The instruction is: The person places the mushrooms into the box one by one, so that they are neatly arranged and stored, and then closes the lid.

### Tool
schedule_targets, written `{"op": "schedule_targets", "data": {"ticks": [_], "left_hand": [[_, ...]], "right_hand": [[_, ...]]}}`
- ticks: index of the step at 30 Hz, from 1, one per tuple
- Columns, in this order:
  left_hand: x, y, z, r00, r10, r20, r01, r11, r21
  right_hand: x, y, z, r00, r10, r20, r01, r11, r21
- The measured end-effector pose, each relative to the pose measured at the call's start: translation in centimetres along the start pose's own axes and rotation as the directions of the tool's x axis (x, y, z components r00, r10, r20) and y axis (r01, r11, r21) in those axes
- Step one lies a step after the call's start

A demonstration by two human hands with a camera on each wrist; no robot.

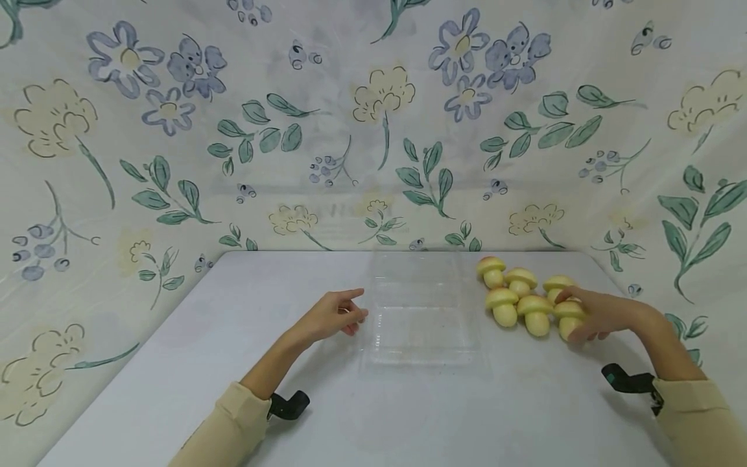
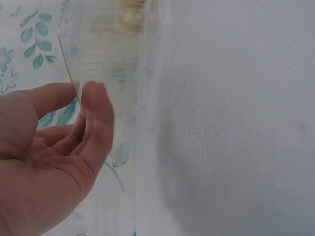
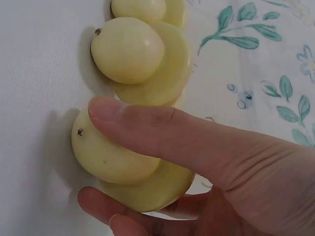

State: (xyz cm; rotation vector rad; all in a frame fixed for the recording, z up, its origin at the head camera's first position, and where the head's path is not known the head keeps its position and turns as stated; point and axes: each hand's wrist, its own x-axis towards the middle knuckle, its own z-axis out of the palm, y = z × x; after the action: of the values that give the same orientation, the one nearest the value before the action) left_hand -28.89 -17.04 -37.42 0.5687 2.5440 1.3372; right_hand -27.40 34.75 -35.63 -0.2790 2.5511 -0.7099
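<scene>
My left hand [image 1: 335, 316] is at the left side of a clear plastic tray [image 1: 423, 358]. In the left wrist view, the thumb and a finger pinch the tray's thin rim [image 2: 66, 54] from both sides. On the right, my right hand [image 1: 601, 316] grips the nearest of several pale yellow mushroom-shaped pieces [image 1: 568, 312]. The right wrist view shows the thumb across this mushroom-shaped piece [image 3: 108, 157] and the fingers curled under its cap. Its rounded stem end has a small dark spot.
The other yellow mushroom-shaped pieces [image 1: 533, 314] stand close together in two rows, right of the tray. All rest on a white table [image 1: 233, 311]. Behind it hangs a floral cloth [image 1: 385, 162]. Black wrist straps [image 1: 627, 379] show at both sleeves.
</scene>
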Motion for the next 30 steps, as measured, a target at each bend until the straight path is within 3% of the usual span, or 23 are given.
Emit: {"op": "schedule_targets", "data": {"ticks": [5, 10, 22, 30], "left_hand": [[0.03, -0.02, -0.02, 0.998, -0.065, 0.008, 0.065, 0.991, -0.120], [-0.04, -0.18, -0.08, 0.996, -0.087, 0.027, 0.091, 0.979, -0.185], [-0.21, -0.28, -0.13, 0.995, -0.089, 0.051, 0.098, 0.975, -0.197], [-0.07, -0.32, 0.03, 0.995, -0.083, 0.053, 0.093, 0.973, -0.213]], "right_hand": [[-0.07, 0.18, -0.06, 1.000, -0.020, 0.000, 0.020, 1.000, 0.018], [-0.19, 0.20, -0.12, 1.000, -0.029, -0.001, 0.029, 0.999, 0.029], [-0.37, 0.23, -0.35, 0.999, -0.043, -0.012, 0.043, 0.998, 0.035], [-0.20, -0.19, -0.18, 0.995, -0.095, -0.037, 0.096, 0.994, 0.044]]}}
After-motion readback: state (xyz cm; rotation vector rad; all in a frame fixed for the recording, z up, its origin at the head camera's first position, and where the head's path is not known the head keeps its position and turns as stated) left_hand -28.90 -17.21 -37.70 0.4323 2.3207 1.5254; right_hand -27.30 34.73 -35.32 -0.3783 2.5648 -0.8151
